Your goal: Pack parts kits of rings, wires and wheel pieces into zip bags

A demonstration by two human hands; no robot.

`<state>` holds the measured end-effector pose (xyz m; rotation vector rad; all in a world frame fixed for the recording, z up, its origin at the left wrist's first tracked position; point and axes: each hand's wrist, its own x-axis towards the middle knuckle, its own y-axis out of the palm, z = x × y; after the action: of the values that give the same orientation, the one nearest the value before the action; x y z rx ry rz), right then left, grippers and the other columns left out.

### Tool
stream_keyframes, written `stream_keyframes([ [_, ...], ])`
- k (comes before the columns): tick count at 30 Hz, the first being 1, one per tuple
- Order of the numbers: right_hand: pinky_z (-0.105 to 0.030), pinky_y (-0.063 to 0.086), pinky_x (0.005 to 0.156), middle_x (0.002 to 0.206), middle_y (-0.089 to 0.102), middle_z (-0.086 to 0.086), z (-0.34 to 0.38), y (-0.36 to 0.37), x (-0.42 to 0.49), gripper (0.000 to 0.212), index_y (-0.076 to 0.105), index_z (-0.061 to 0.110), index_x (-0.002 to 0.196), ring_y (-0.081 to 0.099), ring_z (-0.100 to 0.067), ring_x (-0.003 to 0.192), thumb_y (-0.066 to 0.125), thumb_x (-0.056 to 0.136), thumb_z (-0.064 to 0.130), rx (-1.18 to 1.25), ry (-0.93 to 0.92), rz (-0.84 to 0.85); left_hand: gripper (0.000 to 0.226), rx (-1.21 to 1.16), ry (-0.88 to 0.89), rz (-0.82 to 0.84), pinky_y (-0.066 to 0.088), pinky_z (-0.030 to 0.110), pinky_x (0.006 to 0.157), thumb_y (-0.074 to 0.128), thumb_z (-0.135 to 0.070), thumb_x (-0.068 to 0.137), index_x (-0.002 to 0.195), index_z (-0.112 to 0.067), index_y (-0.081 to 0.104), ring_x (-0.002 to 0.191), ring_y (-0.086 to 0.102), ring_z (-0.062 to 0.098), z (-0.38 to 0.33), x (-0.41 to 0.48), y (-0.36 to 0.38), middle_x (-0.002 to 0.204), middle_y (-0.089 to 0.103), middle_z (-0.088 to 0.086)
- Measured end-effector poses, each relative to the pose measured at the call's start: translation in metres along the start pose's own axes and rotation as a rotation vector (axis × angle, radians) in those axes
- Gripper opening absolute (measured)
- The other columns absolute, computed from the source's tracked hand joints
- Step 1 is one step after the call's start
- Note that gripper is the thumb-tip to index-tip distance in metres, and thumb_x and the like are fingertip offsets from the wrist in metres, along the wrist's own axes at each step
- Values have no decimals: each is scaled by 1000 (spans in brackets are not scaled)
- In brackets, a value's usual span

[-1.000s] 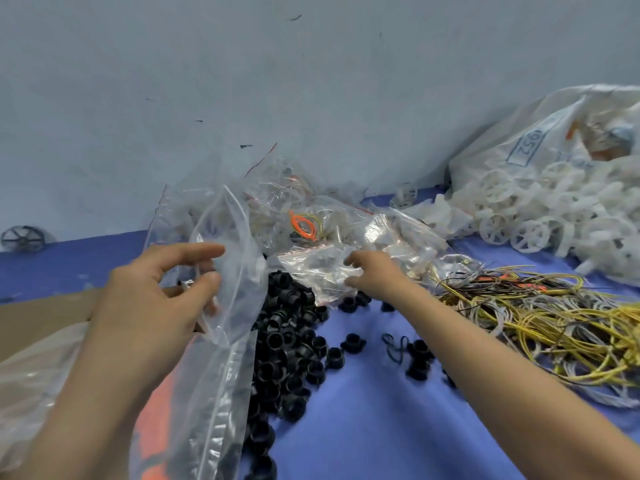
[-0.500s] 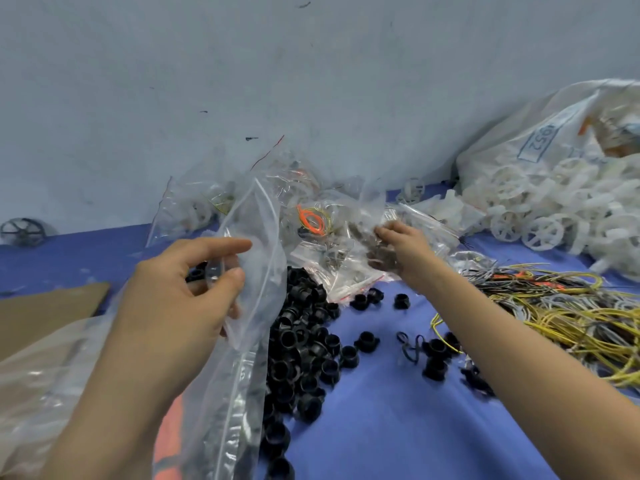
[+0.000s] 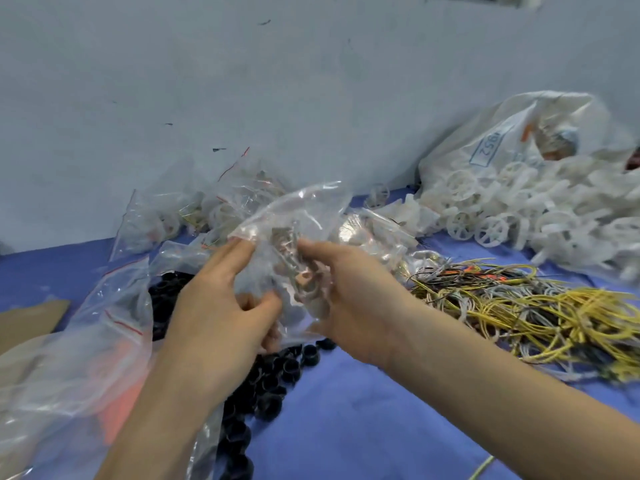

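Observation:
Both hands hold one clear zip bag (image 3: 298, 216) raised above the blue table (image 3: 363, 410). My left hand (image 3: 221, 306) pinches the bag's left edge between thumb and fingers. My right hand (image 3: 346, 292) grips its right side, thumb on the front. Small pale parts show through the plastic between the hands. A pile of black rings (image 3: 266, 382) lies under the hands. Yellow and grey wires (image 3: 519, 306) lie tangled at the right. White wheel pieces (image 3: 491, 216) spill from a big sack at the far right.
Filled zip bags (image 3: 162, 220) are heaped against the wall behind the hands. Empty clear bags with red zip lines (image 3: 86, 341) lie at the left, over something orange. A brown cardboard piece (image 3: 31, 317) sits at the left edge. The white sack (image 3: 502, 140) leans on the wall.
My right hand brought a small bag from the heap toward me. My left hand left the large clear bag and now pinches the small bag too. The camera turned right.

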<state>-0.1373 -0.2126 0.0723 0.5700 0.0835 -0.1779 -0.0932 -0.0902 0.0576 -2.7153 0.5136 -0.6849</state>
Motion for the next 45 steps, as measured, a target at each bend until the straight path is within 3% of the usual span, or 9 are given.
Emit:
stream_keyframes([
  [2, -18, 50, 46, 56, 63, 1, 0, -2, -1, 27, 60, 10, 75, 60, -9, 45, 46, 97, 15, -191, 52, -24, 72, -35, 1, 19, 39, 9, 38, 61, 10, 82, 72, -62, 55, 35, 54, 9, -6, -2, 2, 103, 65, 9],
  [5, -34, 55, 72, 78, 63, -11, 14, -13, 9, 24, 61, 5, 83, 63, -27, 74, 48, 97, 20, -1064, -39, -103, 79, -101, -18, 63, 45, 13, 40, 59, 12, 84, 69, -65, 58, 37, 59, 12, -9, -4, 5, 101, 64, 12],
  [10, -25, 44, 58, 65, 52, -6, 36, -21, 17, 31, 48, 12, 62, 55, -26, 66, 58, 89, 25, -2004, -37, 0, 91, -26, -10, 144, 46, 15, 42, 56, 13, 78, 72, -77, 51, 39, 61, 22, -8, -6, 12, 82, 62, -3],
  [18, -26, 57, 79, 89, 75, -9, 112, -57, -7, 25, 72, -2, 92, 71, -20, 86, 59, 92, 19, -1301, -227, 59, 61, 133, 49, 22, 38, 6, 38, 52, 9, 78, 88, -51, 60, 31, 56, 12, 0, -2, 2, 49, 63, -9],
  [22, -29, 56, 70, 82, 73, -8, 114, -111, 30, 19, 72, 2, 87, 66, -15, 71, 60, 91, 17, -1398, -356, -322, 52, 154, 86, -50, 38, 8, 36, 52, 11, 77, 87, -38, 66, 30, 54, 10, 5, 0, 4, 54, 61, -11],
  [28, -30, 46, 78, 126, 58, -11, 65, -228, 70, 35, 59, 13, 125, 56, -25, 101, 54, 90, 14, -1925, 218, -498, 47, 225, 270, -131, 52, 29, 68, 50, -12, 73, 103, -47, 63, 58, 58, -2, 11, 3, -2, 89, 65, -22],
  [33, -28, 41, 69, 109, 61, 8, 62, -256, 69, 26, 69, 12, 103, 55, -19, 86, 65, 88, 33, -1842, 113, -521, 49, 157, 302, -69, 46, 11, 53, 35, -39, 64, 99, -65, 57, 57, 54, -12, 18, 13, -10, 107, 64, -26],
  [38, -39, 51, 75, 94, 71, -15, 79, -251, 64, 30, 72, 5, 93, 63, -30, 85, 65, 89, 33, -1955, 52, -519, 50, 159, 311, -33, 46, 18, 48, 36, -38, 62, 100, -64, 58, 51, 53, -11, 25, 16, -11, 110, 62, -32],
  [45, -27, 39, 61, 69, 62, -14, 109, -251, 37, 27, 72, 9, 73, 51, -22, 71, 68, 85, 33, -1494, -65, -593, 52, 128, 296, -31, 37, 12, 34, 37, -39, 61, 102, -57, 62, 32, 52, 7, 35, 20, -14, 94, 66, -28],
])
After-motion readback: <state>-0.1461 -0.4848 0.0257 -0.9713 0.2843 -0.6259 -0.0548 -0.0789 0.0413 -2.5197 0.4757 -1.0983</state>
